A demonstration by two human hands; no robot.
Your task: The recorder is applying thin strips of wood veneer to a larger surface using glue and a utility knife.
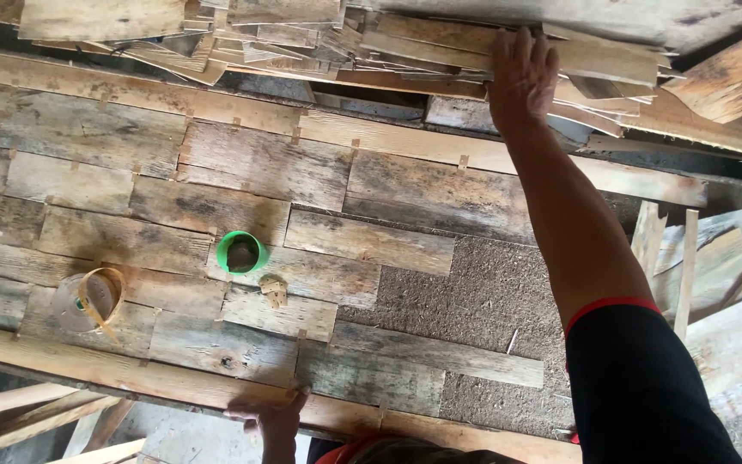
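Observation:
My right hand (pixel 521 73) reaches far across the work surface and lies flat, fingers apart, on a pile of thin wood strips (pixel 405 43) at the far edge. My left hand (pixel 275 417) rests on the near wooden rail (pixel 130 369) of a panel, fingers spread over its edge. The panel (pixel 216 172) is covered with weathered grey-brown boards laid in rows. At its right a patch of bare chipboard (pixel 491 292) shows between the boards.
A green round cup (pixel 242 253) stands on the boards mid-panel, with a small wood scrap (pixel 274 290) beside it. A clear round container (pixel 88 301) with a yellowish band sits at the near left. Loose boards (pixel 714 258) lie at the right, and slats (pixel 36 421) at the bottom left.

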